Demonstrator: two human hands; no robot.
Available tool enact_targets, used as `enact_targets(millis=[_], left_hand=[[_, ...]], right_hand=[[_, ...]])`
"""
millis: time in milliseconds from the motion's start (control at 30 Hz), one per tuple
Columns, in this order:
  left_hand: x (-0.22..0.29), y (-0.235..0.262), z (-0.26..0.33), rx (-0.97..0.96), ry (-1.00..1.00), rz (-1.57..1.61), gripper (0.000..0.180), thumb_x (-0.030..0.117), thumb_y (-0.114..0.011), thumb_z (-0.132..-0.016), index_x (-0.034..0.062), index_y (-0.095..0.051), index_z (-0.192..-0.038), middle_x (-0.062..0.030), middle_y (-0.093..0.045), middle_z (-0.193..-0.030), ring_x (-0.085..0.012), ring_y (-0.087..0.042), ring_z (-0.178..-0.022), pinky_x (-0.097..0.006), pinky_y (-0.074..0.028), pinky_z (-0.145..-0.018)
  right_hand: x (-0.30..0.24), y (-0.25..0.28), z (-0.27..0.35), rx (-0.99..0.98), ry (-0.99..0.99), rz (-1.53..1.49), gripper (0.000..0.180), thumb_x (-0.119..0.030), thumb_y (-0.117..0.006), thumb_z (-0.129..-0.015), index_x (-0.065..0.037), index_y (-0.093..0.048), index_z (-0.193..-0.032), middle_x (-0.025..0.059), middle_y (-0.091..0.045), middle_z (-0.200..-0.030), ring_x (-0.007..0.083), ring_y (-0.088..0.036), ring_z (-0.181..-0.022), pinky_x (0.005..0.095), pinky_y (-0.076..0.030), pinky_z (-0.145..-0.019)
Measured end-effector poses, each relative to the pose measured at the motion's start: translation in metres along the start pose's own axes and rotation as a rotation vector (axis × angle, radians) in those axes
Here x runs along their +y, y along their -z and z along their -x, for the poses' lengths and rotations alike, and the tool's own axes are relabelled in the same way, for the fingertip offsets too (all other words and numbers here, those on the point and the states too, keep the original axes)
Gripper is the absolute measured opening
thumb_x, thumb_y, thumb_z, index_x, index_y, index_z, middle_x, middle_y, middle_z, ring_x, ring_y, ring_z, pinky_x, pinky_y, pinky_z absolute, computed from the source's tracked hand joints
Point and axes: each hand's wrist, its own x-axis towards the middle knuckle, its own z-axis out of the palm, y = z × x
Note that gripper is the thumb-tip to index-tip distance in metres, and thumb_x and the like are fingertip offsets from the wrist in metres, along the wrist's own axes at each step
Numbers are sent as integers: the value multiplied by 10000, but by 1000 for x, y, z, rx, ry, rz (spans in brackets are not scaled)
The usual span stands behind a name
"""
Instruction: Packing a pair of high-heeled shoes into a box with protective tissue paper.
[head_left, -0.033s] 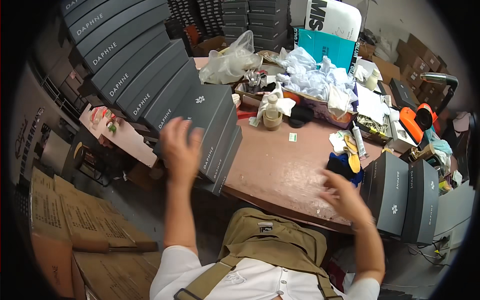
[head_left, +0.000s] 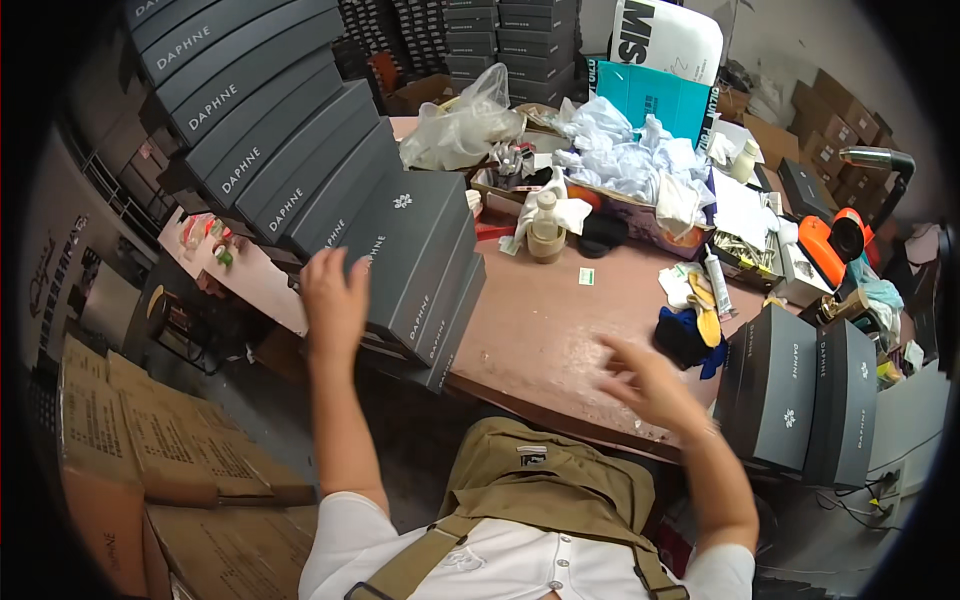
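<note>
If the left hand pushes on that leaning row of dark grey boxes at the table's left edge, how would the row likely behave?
The row of dark grey boxes leans like fallen dominoes, so it would probably slide or topple together. The nearest boxes overhang the table edge and might drop. Each looks like stiff, probably light cardboard. The left hand rests open against the lowest ones.

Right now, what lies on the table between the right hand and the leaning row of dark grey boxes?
In the head view, only bare brown table lies between right hand and grey boxes.

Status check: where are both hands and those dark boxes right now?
Left hand open, flat against leaning stack of dark grey boxes. Right hand open, blurred, above table edge, holding nothing. Two more boxes stand right.
</note>
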Motion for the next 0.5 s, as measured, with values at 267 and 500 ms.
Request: enact_targets(millis=[267,500], left_hand=[[-15,2,1,-307,245,294,519,425,-616,-868,-86,-625,-955,-251,-647,-929,-389,-627,-875,-403,-470,-763],[63,-62,138,-525,131,686,506,241,-764,-753,-38,-568,-1126,-156,-597,-877,-264,-612,-788,-337,-501,-663]], right_hand=[[1,-115,-182,74,-114,-772,788,-394,-710,-829,50,-366,-1382,85,-554,-880,129,-557,-730,261,-464,-536],[108,-82,6,123,-297,-701,582,-310,-745,-805,12,-467,-1202,27,-518,-750,89,-527,-635,236,-461,-526]])
